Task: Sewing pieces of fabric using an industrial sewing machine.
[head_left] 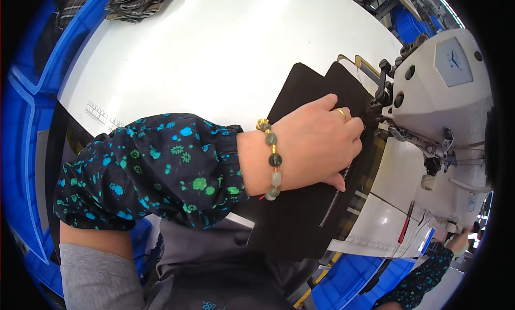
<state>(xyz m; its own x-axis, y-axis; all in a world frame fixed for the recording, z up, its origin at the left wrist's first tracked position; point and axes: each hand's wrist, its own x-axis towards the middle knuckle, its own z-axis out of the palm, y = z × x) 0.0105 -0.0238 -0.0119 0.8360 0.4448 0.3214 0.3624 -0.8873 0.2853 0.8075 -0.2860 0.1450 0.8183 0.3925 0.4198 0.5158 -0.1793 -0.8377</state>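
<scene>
Palm down, my left hand (pixel 316 143) presses on a black fabric piece (pixel 289 224) that lies beside the sewing machine's needle area. Its fingers are bent and spread a little, with the thumb apart, and it carries a ring and a beaded bracelet. Along the cloth, under the thumb side of that hand, runs a metal-toothed zipper (pixel 333 202). The fabric's right edge reaches the presser foot area (pixel 383 127), which my fingertips partly hide. Far to the right, my right hand (pixel 459 242) reaches up to the side of the sewing machine (pixel 456 117); its fingers are mostly hidden.
Blue bins (pixel 27 122) stand along the left, with more blue bins (pixel 343 280) below the table's right edge. A stack of zippered pieces (pixel 137 4) sits at the back left of the white table (pixel 214 52). Red-handled tweezers (pixel 406 227) lie right of the cloth.
</scene>
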